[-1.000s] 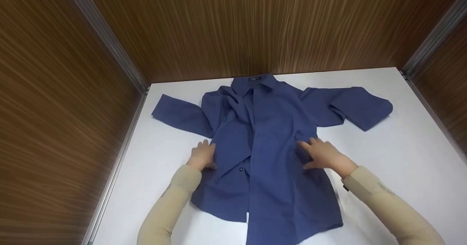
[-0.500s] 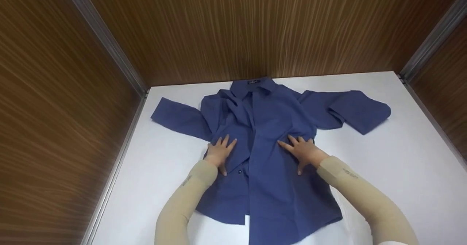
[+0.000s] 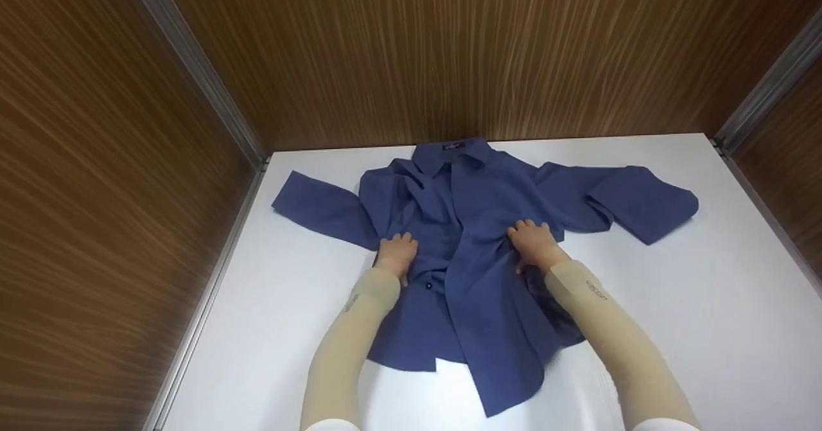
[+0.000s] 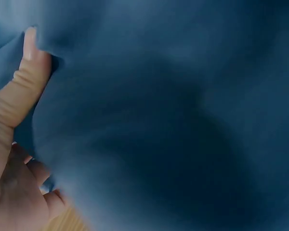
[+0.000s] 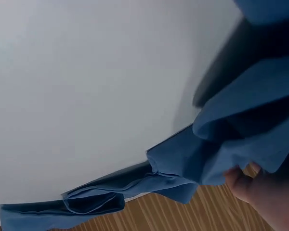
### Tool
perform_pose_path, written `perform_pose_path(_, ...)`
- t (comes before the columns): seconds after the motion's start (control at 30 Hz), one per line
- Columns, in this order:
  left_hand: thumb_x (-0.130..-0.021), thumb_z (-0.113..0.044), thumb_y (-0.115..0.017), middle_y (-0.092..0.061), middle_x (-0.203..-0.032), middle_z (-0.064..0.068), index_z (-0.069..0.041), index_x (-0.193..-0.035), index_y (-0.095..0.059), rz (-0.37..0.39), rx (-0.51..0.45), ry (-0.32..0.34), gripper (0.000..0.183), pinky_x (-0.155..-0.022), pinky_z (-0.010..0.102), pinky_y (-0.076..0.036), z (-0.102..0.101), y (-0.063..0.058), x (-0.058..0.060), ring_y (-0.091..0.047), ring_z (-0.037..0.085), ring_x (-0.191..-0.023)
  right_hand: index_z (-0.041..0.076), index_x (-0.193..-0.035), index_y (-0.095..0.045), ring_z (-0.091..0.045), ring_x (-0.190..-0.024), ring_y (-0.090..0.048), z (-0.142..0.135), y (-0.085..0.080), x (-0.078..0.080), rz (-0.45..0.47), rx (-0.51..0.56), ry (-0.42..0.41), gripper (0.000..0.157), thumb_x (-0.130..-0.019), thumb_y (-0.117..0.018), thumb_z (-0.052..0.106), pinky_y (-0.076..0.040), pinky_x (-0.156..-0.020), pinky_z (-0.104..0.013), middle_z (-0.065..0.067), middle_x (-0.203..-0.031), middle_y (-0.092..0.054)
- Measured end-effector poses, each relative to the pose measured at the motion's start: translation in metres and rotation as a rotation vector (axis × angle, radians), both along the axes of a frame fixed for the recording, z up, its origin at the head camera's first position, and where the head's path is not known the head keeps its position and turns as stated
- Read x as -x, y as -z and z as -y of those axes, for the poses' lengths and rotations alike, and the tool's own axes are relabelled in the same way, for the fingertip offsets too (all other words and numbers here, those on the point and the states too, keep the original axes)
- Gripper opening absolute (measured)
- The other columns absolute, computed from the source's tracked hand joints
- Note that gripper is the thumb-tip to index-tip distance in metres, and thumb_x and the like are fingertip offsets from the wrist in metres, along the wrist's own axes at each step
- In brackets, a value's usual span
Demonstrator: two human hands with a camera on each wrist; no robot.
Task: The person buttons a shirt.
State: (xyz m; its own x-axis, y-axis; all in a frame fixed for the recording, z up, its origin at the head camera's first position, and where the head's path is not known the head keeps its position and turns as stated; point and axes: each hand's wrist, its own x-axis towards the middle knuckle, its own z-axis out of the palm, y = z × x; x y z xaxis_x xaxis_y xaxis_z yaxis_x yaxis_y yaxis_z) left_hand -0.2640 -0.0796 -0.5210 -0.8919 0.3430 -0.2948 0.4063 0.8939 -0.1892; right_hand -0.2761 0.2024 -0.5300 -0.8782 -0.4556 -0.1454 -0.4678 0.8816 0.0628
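Note:
A dark blue long-sleeved shirt (image 3: 488, 193) lies front up on the white table, collar toward the back wall. Its sleeves spread to both sides, the right one folded over. At waist height on the shirt's left part, my left hand (image 3: 397, 254) grips a bunch of cloth; the left wrist view shows its thumb (image 4: 36, 62) pressed on the fabric with the fingers curled under. Across the front placket my right hand (image 3: 534, 245) pinches up the other side, and folds run from its fingers. The lower right side lifts off the table, its hem swinging inward. A small button (image 3: 429, 286) shows near the left hand.
The white table (image 3: 681, 328) extends around the shirt on both sides. Brown wood-grain panels (image 3: 411, 52) stand at the back, left and right, with metal corner strips (image 3: 212, 84) between them.
Both hands moved inward onto the shirt, then their spread fingers closed, gathering the cloth at the waist. The hem has drawn up away from the near edge, and its right side has swung inward.

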Motion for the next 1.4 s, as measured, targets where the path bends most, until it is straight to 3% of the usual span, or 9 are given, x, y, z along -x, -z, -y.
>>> perform_pose_path(0.13, -0.044, -0.029, -0.088, -0.032, -0.134, 0.012, -0.009, -0.125, -0.048, -0.055, -0.009, -0.006, 0.092, -0.087, 0.049, -0.035, -0.004, 0.001, 0.006, -0.03, 0.029, -0.121, 0.0, -0.108, -0.053, -0.042, -0.104, -0.038, 0.003, 0.001, 0.004, -0.011, 0.021, 0.029, 0.078, -0.045, -0.084, 0.034, -0.036, -0.073, -0.059, -0.026, -0.113, -0.04)
perform_pose_path(0.27, -0.045, -0.025, -0.088, -0.04, -0.129, 0.013, -0.009, -0.123, -0.051, -0.026, -0.05, -0.026, 0.088, -0.086, 0.049, -0.036, -0.005, 0.0, 0.009, -0.039, 0.03, -0.117, -0.001, -0.11, -0.048, -0.046, -0.101, -0.04, 0.001, -0.001, 0.006, 0.091, 0.076, 0.091, 0.077, -0.049, -0.084, 0.029, -0.035, -0.072, -0.064, -0.028, -0.114, -0.04)
perform_pose_path(0.53, -0.049, -0.019, -0.087, -0.043, -0.125, 0.011, -0.01, -0.134, -0.031, 0.041, -0.063, -0.046, 0.102, -0.086, 0.046, -0.037, -0.008, -0.004, 0.013, -0.043, 0.029, -0.111, -0.004, -0.127, -0.032, -0.048, -0.089, -0.05, 0.003, -0.008, 0.006, 0.13, 0.139, 0.156, 0.099, -0.049, -0.086, 0.025, -0.043, -0.072, -0.052, -0.032, -0.102, -0.048)
perform_pose_path(0.7, -0.049, -0.02, -0.087, -0.045, -0.121, 0.013, -0.007, -0.122, -0.048, -0.01, -0.046, -0.014, 0.084, -0.084, 0.045, -0.039, -0.008, -0.006, 0.012, -0.042, 0.029, -0.11, -0.005, -0.117, -0.042, -0.045, -0.09, -0.051, 0.006, -0.009, 0.007, 0.141, 0.113, 0.208, 0.085, -0.051, -0.084, 0.027, -0.042, -0.072, -0.053, -0.03, -0.1, -0.053)
perform_pose_path(0.83, -0.05, -0.022, -0.087, -0.033, -0.133, 0.013, -0.011, -0.124, -0.05, -0.025, -0.028, -0.005, 0.084, -0.088, 0.047, -0.034, -0.007, -0.007, 0.011, -0.029, 0.027, -0.122, 0.0, -0.121, -0.043, -0.047, -0.101, -0.04, 0.012, -0.007, 0.007, 0.1, 0.049, 0.226, 0.069, -0.064, -0.077, 0.021, -0.035, -0.076, -0.061, -0.031, -0.11, -0.042)
perform_pose_path(0.9, -0.05, -0.022, -0.087, -0.036, -0.132, 0.012, -0.012, -0.123, -0.052, -0.007, -0.031, -0.003, 0.081, -0.088, 0.047, -0.034, -0.007, -0.006, 0.011, -0.033, 0.027, -0.121, 0.003, -0.125, -0.041, -0.049, -0.106, -0.034, 0.015, -0.005, 0.008, 0.122, 0.041, 0.25, 0.069, -0.066, -0.074, 0.015, -0.03, -0.078, -0.066, -0.032, -0.115, -0.036)
perform_pose_path(1.13, -0.048, -0.021, -0.087, -0.051, -0.113, 0.012, -0.008, -0.121, -0.042, -0.002, -0.059, -0.016, 0.088, -0.082, 0.043, -0.041, -0.009, -0.002, 0.009, -0.052, 0.029, -0.1, 0.005, -0.136, -0.027, -0.054, -0.106, -0.036, 0.017, -0.006, 0.008, 0.232, 0.061, 0.321, 0.099, -0.055, -0.083, 0.016, -0.029, -0.075, -0.069, -0.032, -0.12, -0.034)
perform_pose_path(1.3, -0.047, -0.023, -0.087, -0.054, -0.113, 0.013, -0.006, -0.121, -0.048, -0.014, -0.059, -0.043, 0.085, -0.082, 0.043, -0.041, -0.015, -0.002, 0.006, -0.051, 0.029, -0.102, 0.001, -0.13, -0.037, -0.047, -0.101, -0.04, 0.02, -0.007, 0.005, 0.164, 0.043, 0.31, 0.049, -0.084, -0.051, 0.002, -0.036, -0.074, -0.06, -0.03, -0.113, -0.039)
perform_pose_path(1.4, -0.055, -0.025, -0.084, -0.044, -0.123, 0.009, -0.01, -0.118, -0.055, -0.064, 0.016, 0.003, 0.07, -0.086, 0.043, -0.037, -0.019, -0.004, 0.007, -0.04, 0.026, -0.112, 0.001, -0.12, -0.047, -0.043, -0.103, -0.038, 0.022, -0.009, 0.005, 0.061, -0.017, 0.271, 0.033, -0.088, -0.042, 0.002, -0.034, -0.076, -0.058, -0.027, -0.112, -0.039)
